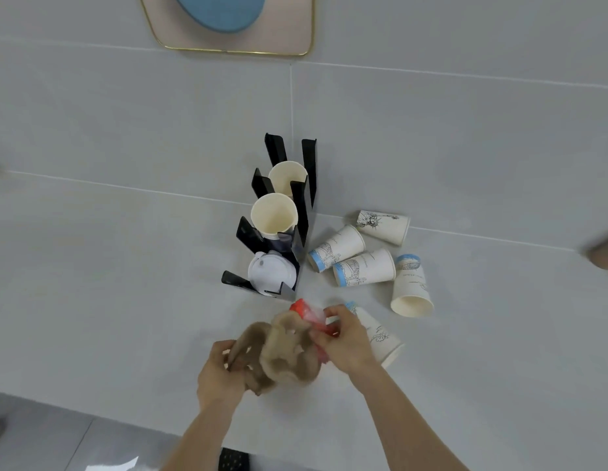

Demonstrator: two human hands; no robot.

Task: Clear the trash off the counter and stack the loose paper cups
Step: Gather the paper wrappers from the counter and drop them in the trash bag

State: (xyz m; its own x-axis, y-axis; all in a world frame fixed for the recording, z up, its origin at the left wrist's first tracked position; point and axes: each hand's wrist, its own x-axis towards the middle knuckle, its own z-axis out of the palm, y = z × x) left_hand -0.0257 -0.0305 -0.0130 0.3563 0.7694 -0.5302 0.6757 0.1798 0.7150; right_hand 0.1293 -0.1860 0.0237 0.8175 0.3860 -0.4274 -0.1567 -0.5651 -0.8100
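Crumpled brown paper [282, 351] lies on the grey counter [126, 300] near its front edge. My left hand [217, 372] grips its left side. My right hand [343, 338] pinches a red and clear plastic wrapper [304, 309] against the paper's right side. Several loose paper cups with blue rims and line drawings lie on their sides to the right: one [384, 227] at the back, two [336, 248] [364, 266] side by side, one [411, 290] with its mouth toward me, and one [377, 334] partly hidden behind my right hand.
A black cup holder rack [301, 212] stands at the counter's middle with two upright cups [273, 214] [287, 178] and white lids [270, 271]. The tiled wall is behind. A pink and blue board [228, 25] hangs above. The floor shows at the lower left.
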